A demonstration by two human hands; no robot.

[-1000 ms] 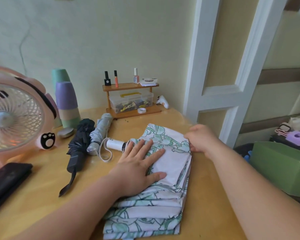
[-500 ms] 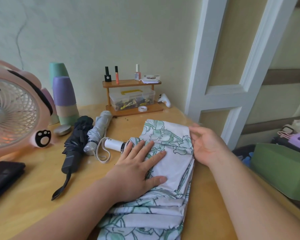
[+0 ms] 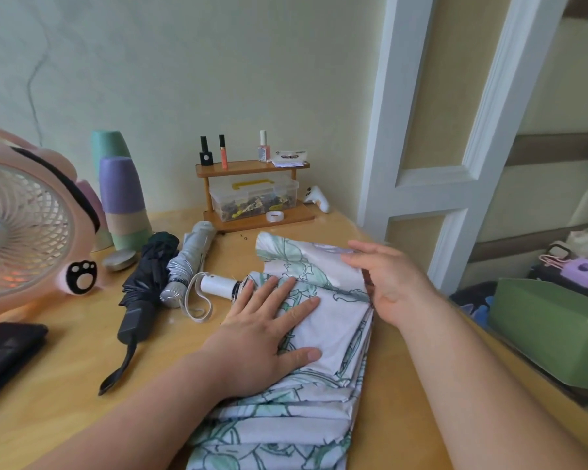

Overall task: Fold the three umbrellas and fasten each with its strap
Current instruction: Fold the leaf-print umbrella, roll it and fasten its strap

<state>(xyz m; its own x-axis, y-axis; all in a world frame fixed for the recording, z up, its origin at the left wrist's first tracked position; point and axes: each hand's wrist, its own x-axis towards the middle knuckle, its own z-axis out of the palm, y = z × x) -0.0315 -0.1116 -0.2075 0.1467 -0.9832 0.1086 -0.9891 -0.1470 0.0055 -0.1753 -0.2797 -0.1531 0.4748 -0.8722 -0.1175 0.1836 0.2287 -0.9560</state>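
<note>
A white umbrella with a green leaf print (image 3: 323, 337) lies flat on the wooden table (image 3: 65, 385), its canopy panels stacked in flat folds. Its white handle (image 3: 218, 285) with a loop cord points left. My left hand (image 3: 269, 337) presses flat on the canopy with fingers spread. My right hand (image 3: 384, 279) hovers at the canopy's right edge, fingers straight, a little blurred. To the left lie a silver umbrella (image 3: 189, 262) and a black umbrella (image 3: 148, 283), both collapsed; the black one's strap (image 3: 118, 371) hangs loose toward me.
A pink desk fan (image 3: 24, 232) stands at the far left with a black case (image 3: 4, 354) below it. Stacked cups (image 3: 123, 201) and a small wooden shelf (image 3: 252, 195) with bottles and a box stand at the back. A green box (image 3: 550, 334) sits off the table's right edge.
My right hand has opened and lifted off the canopy's right edge, turning palm-in beside the folds. My left hand stays pressed on the fabric.
</note>
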